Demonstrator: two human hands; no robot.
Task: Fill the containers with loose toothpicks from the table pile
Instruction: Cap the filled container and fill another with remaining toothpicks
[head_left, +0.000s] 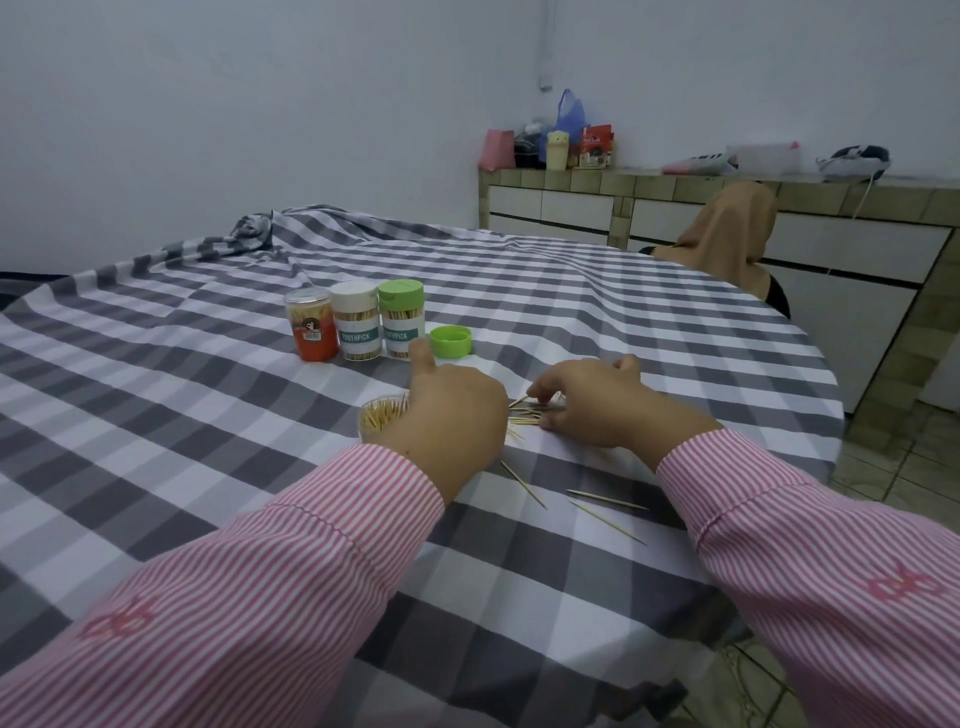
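Gripping open container (378, 414), left hand (453, 410); right hand (592, 400) pinching toothpicks (524, 410).

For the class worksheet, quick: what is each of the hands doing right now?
Left hand: grips the open container of toothpicks.
Right hand: fingers curled, gathering the toothpick pile.

Sleeves (322, 545): showing pink-and-white stripes, running lower left and lower right.
Cuffs (727, 499): showing stitched seams.
Motifs (904, 587): showing pink embroidery.

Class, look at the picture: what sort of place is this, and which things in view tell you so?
Probably a home kitchen or dining room: a checked tablecloth covers the table, and a tiled counter holds bags and packets.
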